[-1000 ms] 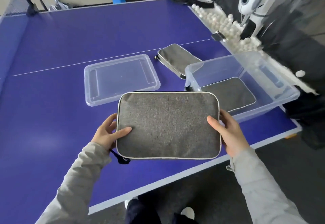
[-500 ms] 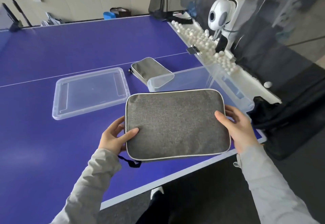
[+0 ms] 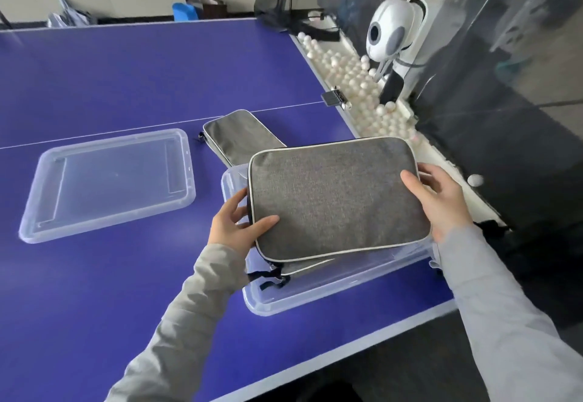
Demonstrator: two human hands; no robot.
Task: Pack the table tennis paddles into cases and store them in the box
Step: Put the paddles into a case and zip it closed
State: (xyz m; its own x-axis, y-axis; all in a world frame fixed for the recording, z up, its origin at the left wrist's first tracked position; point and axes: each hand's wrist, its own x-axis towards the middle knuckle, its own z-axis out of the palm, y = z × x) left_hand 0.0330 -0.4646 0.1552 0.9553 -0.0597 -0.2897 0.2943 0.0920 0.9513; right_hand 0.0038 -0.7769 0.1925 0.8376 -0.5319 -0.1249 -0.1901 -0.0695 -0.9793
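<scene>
Case (image 3: 337, 196) edge-pinched: L hand (image 3: 229, 228), R hand (image 3: 442, 200).

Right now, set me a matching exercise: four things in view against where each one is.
1 held grey case
2 other grey case
3 clear lid
4 white balls

a heaped along the right edge of the table
b flat on the table, left of the clear box
c behind the box
d gripped by left hand and right hand over the box

Pairs: 1-d, 2-c, 3-b, 4-a
</scene>
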